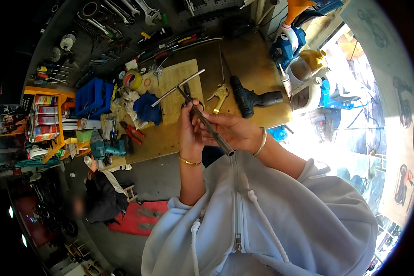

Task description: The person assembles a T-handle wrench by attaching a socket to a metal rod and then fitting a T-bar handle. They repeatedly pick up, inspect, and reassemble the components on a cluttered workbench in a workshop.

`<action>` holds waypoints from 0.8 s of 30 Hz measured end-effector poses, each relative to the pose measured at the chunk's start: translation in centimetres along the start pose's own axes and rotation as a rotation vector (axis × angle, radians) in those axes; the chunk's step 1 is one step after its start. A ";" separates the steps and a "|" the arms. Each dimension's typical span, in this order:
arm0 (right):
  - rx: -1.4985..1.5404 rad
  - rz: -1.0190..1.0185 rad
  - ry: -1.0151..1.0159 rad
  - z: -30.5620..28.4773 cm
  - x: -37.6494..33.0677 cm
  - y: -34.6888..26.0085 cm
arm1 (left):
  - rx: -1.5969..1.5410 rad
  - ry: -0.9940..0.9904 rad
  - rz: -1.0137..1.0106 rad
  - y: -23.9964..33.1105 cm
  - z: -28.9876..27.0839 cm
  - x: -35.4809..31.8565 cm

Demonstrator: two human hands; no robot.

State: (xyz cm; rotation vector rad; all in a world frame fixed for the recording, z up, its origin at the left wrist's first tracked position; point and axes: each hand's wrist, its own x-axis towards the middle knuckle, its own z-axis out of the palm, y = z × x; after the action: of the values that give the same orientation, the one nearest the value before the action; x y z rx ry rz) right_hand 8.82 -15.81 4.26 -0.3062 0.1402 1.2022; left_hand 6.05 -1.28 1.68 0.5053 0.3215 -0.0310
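Observation:
Both my hands are raised in front of my chest, over the near edge of the workbench (163, 149). Between them they grip a T-handle socket wrench (221, 142), a dark shaft with a bright sliding crossbar at its far end. The hollow socket end points back towards me. My left hand (190, 131) is closed around the shaft, nearer the crossbar. With bent fingers, my right hand (237, 131) pinches it a little closer to the socket end. Beyond the right hand, a gold-coloured lever (220, 97) and a black cordless drill (250, 99) lie on the bench.
Left on the bench are a blue cloth (147, 108), red-handled pliers (132, 132) and a teal power tool (108, 148). Blue bins (91, 95) stand behind them. Bottles and jugs (308, 94) crowd the right end. At lower left, a person in dark clothes (103, 198) is near a red mat (140, 218).

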 end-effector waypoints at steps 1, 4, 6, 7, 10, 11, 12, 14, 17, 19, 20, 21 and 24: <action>0.029 0.008 0.015 0.0 0.0 0.1 | 0.001 0.009 -0.012 0.0 -0.2 -0.1; 0.095 0.023 0.051 0.0 0.1 0.5 | 0.015 0.030 -0.053 0.0 -0.8 -0.2; 0.110 0.021 0.059 0.2 0.1 0.8 | 0.027 0.064 -0.068 0.0 -1.0 -0.4; 0.123 0.027 0.059 0.2 0.1 0.9 | 0.033 0.090 -0.068 -0.1 -0.8 -0.5; 0.157 0.034 0.057 -0.1 0.1 0.8 | 0.099 0.158 -0.051 -0.5 0.0 -0.6; 0.164 0.044 0.055 -0.2 0.1 0.8 | 0.128 0.183 -0.038 -0.5 0.1 -0.7; 0.171 0.053 0.053 -0.4 0.2 0.8 | 0.107 0.115 -0.070 -0.4 -0.4 -0.8; 0.177 0.062 0.039 -0.7 0.3 0.8 | 0.063 -0.022 -0.134 -0.1 -1.9 -0.6; 0.168 0.057 0.036 -1.0 0.3 0.7 | -0.005 -0.099 -0.180 -0.3 -2.3 -0.2; 0.168 0.047 0.057 -0.9 0.3 0.5 | 0.042 -0.067 -0.141 -0.4 -2.0 -0.1; 0.174 0.043 0.076 -0.5 0.2 0.4 | 0.067 -0.043 -0.116 -0.5 -1.7 -0.2; 0.180 0.039 0.094 -0.2 0.2 0.3 | 0.091 -0.018 -0.092 -0.6 -1.4 -0.2; 0.178 0.036 0.099 0.1 0.3 0.1 | 0.106 0.052 -0.057 -0.8 -0.8 0.1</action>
State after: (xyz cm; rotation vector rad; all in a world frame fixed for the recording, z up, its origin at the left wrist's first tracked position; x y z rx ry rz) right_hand 8.87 -15.53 4.24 -0.2081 0.3376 1.2015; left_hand 5.84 -1.59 0.61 0.6024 0.3869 -0.0908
